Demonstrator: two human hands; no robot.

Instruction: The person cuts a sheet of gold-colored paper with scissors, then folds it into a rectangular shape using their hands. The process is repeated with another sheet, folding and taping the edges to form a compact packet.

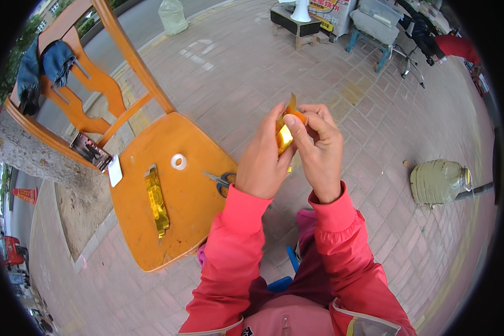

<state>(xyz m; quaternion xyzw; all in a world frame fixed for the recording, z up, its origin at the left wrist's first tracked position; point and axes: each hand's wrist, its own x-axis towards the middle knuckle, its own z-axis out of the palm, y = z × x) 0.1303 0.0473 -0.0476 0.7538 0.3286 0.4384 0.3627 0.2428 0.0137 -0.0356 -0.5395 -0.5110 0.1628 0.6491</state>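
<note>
Both hands meet in front of me around a piece of shiny gold foil wrapper with an orange part at its top. My left hand holds its left side, and part of the piece is hidden in that palm. With thumb and fingers, my right hand pinches the upper edge, where a thin strip sticks up. To the left, on the wooden chair seat, lie a flat gold foil packet, a roll of clear tape and scissors with dark handles. My left wrist partly covers the scissors.
A phone with a lit screen leans against the chair back, beside a white flat object. Denim fabric hangs over the backrest. A large plastic jug is on the paving at right; another jug stands near the kerb.
</note>
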